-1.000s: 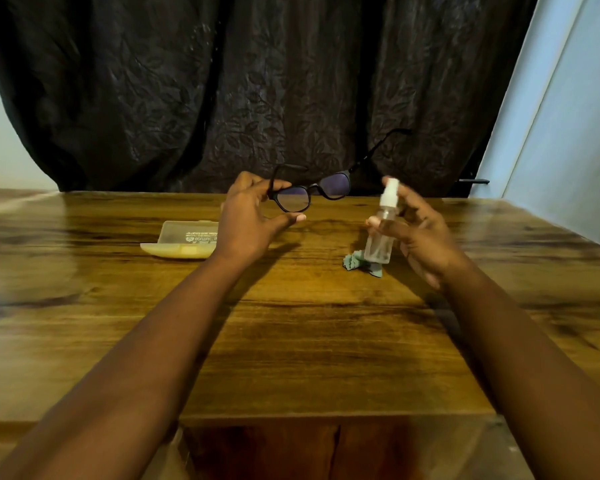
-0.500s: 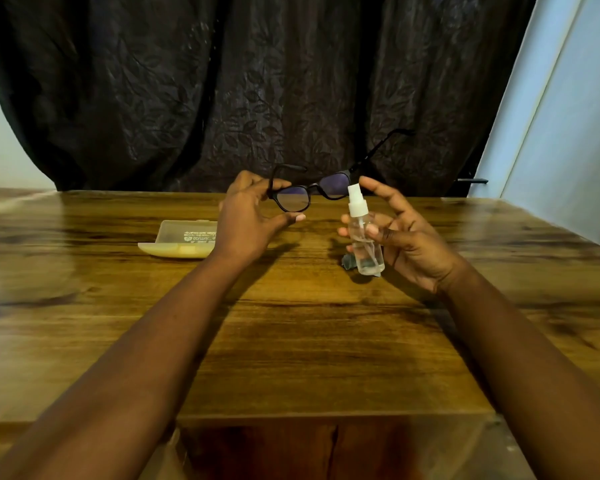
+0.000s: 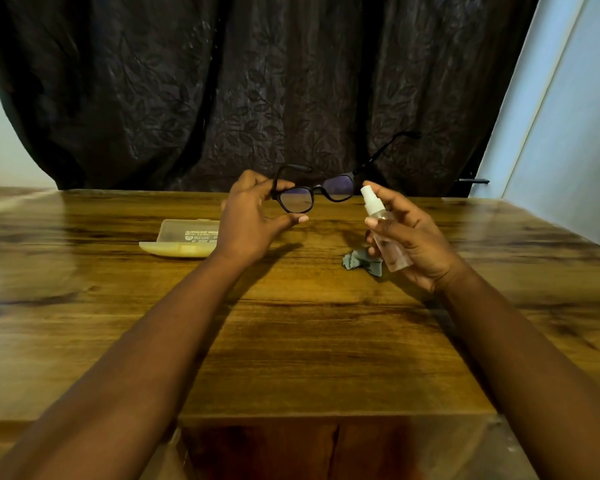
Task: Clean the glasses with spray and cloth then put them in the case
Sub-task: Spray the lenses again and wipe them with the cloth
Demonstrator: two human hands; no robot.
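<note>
Right hand: the right hand (image 3: 414, 237) grips the spray bottle (image 3: 383, 230) above the wooden table (image 3: 291, 341), fingers curled round the clear body, the forefinger lying by the white nozzle at the top.
Cloth: the grey-green cloth (image 3: 357, 261) lies crumpled on the table, just below and behind the bottle, untouched.
Left hand: the left hand (image 3: 253, 216) pinches the black glasses (image 3: 312, 194) at the rim of one lens, thumb beneath, fingers above; the frame is held up off the table with its arms open, one arm reaching up and away to the right.
Case: the pale glasses case (image 3: 182, 239) sits open on the table, partly hidden behind the left wrist, with nothing seen in it.
Backdrop: a dark curtain (image 3: 257, 81) hangs behind the table.
Step in hand: spraying, as I judge it; the nozzle stands just beside the free lens and seems aimed at it.
Next move: likely a press on the nozzle with the glasses held steady, then setting the bottle down to take up the cloth.
Changed: half a second ago the bottle was lower and further left, hiding the cloth; now it is raised and tilted toward the lens, and the cloth shows again. The left hand and glasses have barely moved.
</note>
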